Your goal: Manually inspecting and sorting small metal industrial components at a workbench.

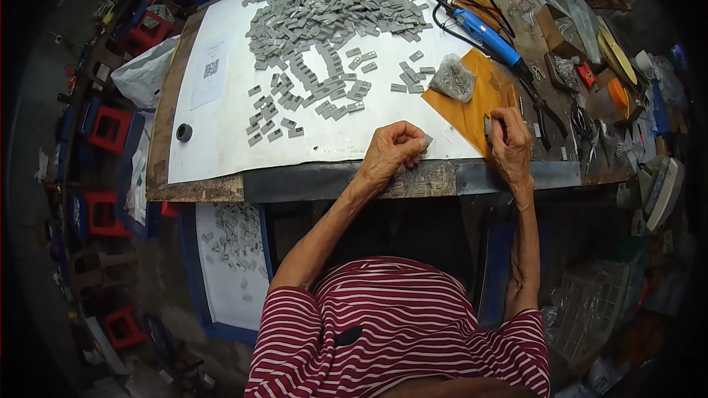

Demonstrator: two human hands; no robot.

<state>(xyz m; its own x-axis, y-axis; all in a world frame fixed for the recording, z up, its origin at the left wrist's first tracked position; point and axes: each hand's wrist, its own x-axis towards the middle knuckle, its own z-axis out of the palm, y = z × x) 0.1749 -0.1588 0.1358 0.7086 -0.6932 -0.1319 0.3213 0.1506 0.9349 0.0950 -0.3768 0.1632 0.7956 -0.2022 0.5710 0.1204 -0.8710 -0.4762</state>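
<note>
Grey little plastic pieces (324,18) lay heaped and scattered across the white sheet (221,140) that covered most of the tabletop (199,188). We kept our left hand (392,151) at the sheet's near edge, its fingers curled together and pinching one grey piece (427,139) at the fingertips. Our right hand (510,140) rested just beside it on the orange paper (472,107), fingers closed around a small dark thing that we could not make out clearly. A clear bag of small metal parts (452,77) sat on that same orange paper, well above our right hand. A blue-handled tool with a black cord (487,37) lay farther back on the right. A small black ring (184,132) stood on the sheet's left edge. Below the tabletop, a blue tray (193,280) held more grey pieces.
</note>
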